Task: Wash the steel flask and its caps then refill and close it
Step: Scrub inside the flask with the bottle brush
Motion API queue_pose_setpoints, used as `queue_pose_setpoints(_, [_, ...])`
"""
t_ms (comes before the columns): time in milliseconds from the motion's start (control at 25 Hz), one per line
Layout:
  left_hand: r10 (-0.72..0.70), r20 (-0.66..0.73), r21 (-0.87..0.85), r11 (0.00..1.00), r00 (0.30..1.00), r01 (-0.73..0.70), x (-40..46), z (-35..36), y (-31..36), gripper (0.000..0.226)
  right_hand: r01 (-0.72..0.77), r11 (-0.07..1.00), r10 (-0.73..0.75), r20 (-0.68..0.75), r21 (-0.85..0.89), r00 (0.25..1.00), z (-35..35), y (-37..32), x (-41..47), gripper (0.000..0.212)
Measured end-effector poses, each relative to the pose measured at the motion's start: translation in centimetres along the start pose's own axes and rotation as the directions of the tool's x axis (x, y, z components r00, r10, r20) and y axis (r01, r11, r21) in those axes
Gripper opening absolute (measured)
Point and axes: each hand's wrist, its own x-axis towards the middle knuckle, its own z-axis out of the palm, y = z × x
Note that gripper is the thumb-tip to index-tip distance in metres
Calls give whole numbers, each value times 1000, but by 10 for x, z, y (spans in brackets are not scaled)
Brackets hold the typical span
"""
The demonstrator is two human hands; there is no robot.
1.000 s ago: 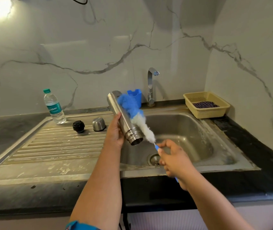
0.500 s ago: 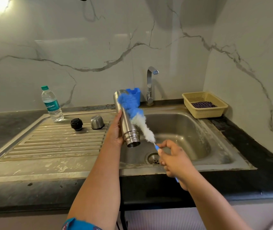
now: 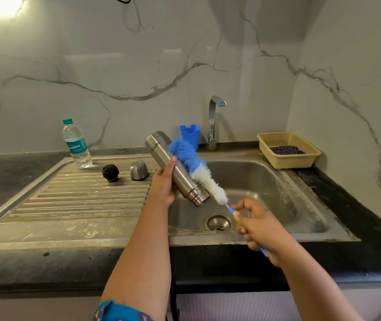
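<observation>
A steel flask [image 3: 175,171], tilted mouth-down over the steel sink basin [image 3: 266,181], sits left of a fluffy bottle brush [image 3: 202,174], with a black cap [image 3: 110,173], steel cap [image 3: 139,170] and plastic water bottle [image 3: 76,144] on the ridged drainboard [image 3: 69,200] further left.

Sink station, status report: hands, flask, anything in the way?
Left hand grips flask, mouth down over sink. Right hand holds brush, outside flask. Nothing in the way.

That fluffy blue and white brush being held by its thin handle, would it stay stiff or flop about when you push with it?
The bottle brush probably flexes. Its thin stem runs straight from the right hand, so the core seems fairly stiff. The fluffy blue tip looks bent against the steel flask, so the head likely gives way. It looks light, since fingertips alone carry it.
</observation>
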Motion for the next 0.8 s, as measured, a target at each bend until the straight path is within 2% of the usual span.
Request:
queue_pose_setpoints(80, [126, -49, 213, 970, 991, -113, -3, 5, -4, 67, 30, 999, -32, -103, -19, 994, -3, -11, 8, 14])
queue_pose_setpoints(120, [192, -39, 343, 924, 981, -168, -4, 7, -8, 68, 80, 995, -90, -165, -66, 982, -4, -22, 14, 14])
queue_pose_setpoints(160, [252, -21, 489, 846, 967, -210, -5, 7, -12, 70, 134, 985, -155, -210, -111, 965, -6, -32, 19, 13])
queue_pose_setpoints(240, [339, 45, 766, 592, 940, -250, -3, 6, -19, 72, 195, 958, -245, -249, -211, 937, -10, -50, 25, 11])
queue_pose_setpoints(320, [383, 143, 881, 372, 913, -293, -1, 8, -24, 71, 190, 903, -293, -230, -385, 928, -11, -55, 30, 10])
queue_pose_setpoints(360, [396, 178, 892, 321, 901, -318, -1, 11, -26, 69, 177, 875, -304, -226, -450, 926, -10, -54, 31, 10])
queue_pose_setpoints(480, [431, 200, 906, 260, 880, -333, 0, 14, -28, 71, 148, 862, -305, -265, -485, 915, -16, -48, 27, 9])
queue_pose_setpoints(600, [456, 87, 894, 356, 886, -272, 3, 7, -24, 70, 120, 852, -254, -201, -509, 946, -31, -43, 17, 7])
queue_pose_setpoints(800, [428, 69, 906, 352, 901, -236, 4, 7, -26, 69, 117, 829, -284, -232, -547, 930, -32, -52, 14, 10])
